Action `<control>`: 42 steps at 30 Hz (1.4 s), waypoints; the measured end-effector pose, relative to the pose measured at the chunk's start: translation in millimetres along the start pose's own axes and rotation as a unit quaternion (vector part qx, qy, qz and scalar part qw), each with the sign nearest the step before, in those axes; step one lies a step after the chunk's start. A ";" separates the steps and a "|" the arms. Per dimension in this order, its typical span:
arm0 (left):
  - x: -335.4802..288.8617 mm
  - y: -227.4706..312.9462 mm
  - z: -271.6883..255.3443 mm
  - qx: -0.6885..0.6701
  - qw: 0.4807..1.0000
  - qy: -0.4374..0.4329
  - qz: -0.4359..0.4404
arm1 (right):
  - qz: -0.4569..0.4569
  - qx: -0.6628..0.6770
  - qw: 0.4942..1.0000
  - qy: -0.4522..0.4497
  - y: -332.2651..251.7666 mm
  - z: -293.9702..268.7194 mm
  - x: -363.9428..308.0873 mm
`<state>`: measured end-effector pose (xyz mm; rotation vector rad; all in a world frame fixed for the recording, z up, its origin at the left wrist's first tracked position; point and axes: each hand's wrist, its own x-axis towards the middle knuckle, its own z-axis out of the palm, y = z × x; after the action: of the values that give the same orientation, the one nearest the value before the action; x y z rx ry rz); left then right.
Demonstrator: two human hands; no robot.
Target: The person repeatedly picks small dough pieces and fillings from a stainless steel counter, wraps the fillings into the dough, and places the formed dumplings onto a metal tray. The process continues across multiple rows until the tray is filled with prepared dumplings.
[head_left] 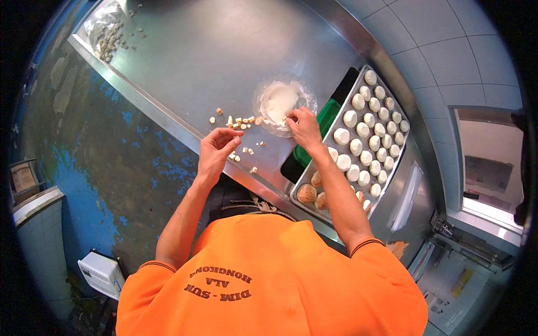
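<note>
My left hand [217, 152] hovers at the near edge of the steel table, thumb and forefinger brought close together; whether a small piece sits between them is hard to make out. Around its fingertips lie several small pale chunks [248, 150], some with brownish sides. My right hand [304, 130] reaches over the near right rim of a clear shallow bowl [259, 106]. Its fingers are pinched, and what they hold is too small to name. White powder or paste [280, 98] is heaped in the bowl and smeared up its wall.
Right of the bowl, a metal baking tray [295, 192] carries rows of round white dough pieces [350, 119] and a few browned ones [306, 194]. Beneath its left side shows a green container [327, 116]. Small greyish lumps [110, 42] lie by a clear plastic bag at the far left.
</note>
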<state>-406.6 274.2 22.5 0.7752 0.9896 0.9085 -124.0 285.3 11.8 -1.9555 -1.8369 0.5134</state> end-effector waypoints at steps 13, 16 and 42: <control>-5.5 7.6 28.5 0.022 0.999 -0.038 -0.019 | 0.128 0.228 0.965 -0.036 -11.2 -14.9 -11.8; -9.3 14.3 48.9 -0.009 0.997 -0.064 -0.034 | 0.186 0.432 0.882 -0.030 -27.5 -49.3 -31.1; -49.4 -20.6 226.0 0.136 0.962 -0.234 -0.040 | 0.121 0.162 0.933 0.297 16.9 -158.8 -234.6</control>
<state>-205.0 191.1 102.4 1.1151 0.7240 0.4867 -41.5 43.5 135.4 -1.8459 -1.0745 0.2319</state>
